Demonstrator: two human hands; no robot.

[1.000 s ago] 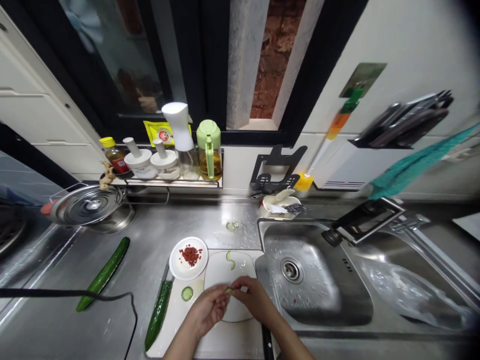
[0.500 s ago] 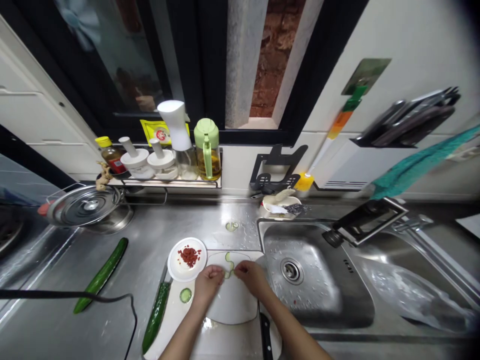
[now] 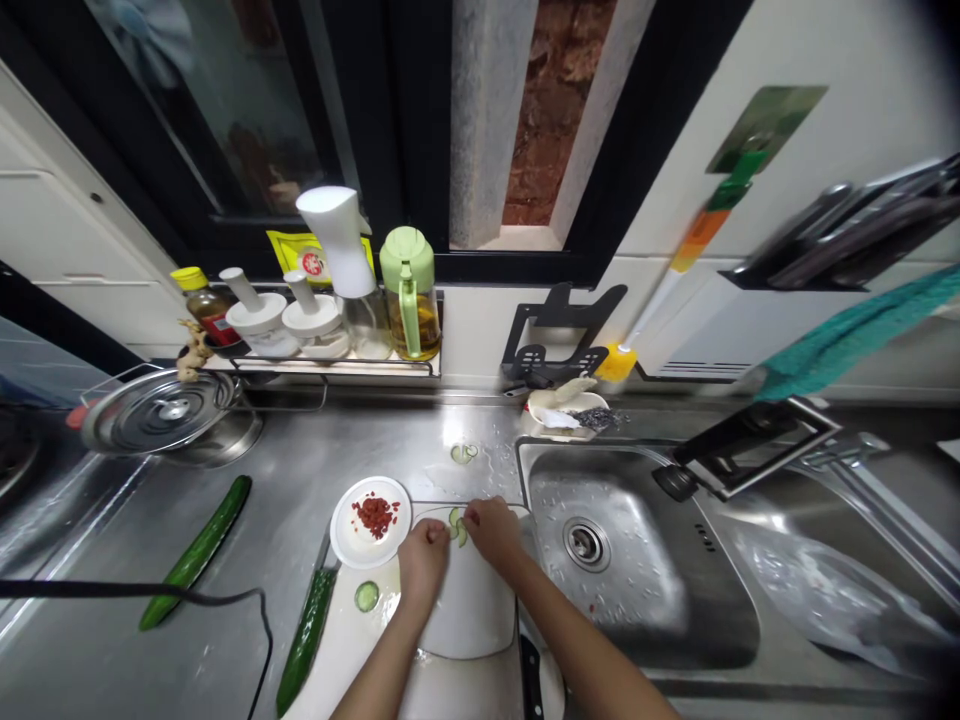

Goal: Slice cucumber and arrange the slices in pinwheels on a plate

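Thin curved cucumber slices (image 3: 460, 535) lie toward the far side of a white plate (image 3: 469, 620), which rests on a pale cutting board (image 3: 352, 655). My left hand (image 3: 424, 560) is closed at their left, fingertips pinched together; whatever is in them is too small to make out. From the right, my right hand (image 3: 491, 532) pinches at the edge of a slice. A cucumber end piece (image 3: 367, 597) and a cut cucumber (image 3: 307, 635) lie on the board's left side. Beside them, a small white dish (image 3: 346, 540) holds red goji-like berries.
A black-handled knife (image 3: 532, 675) lies right of the plate, near the steel sink (image 3: 637, 600). A whole cucumber (image 3: 199, 555) and a dark cable (image 3: 187, 592) are at left. Behind stand a lidded pot (image 3: 161, 415) and a shelf with an oil bottle (image 3: 411, 300).
Both hands have shifted slightly farther away over the plate, the right one most. The cucumber slices between them now sit closer together. The camera view has moved a little.
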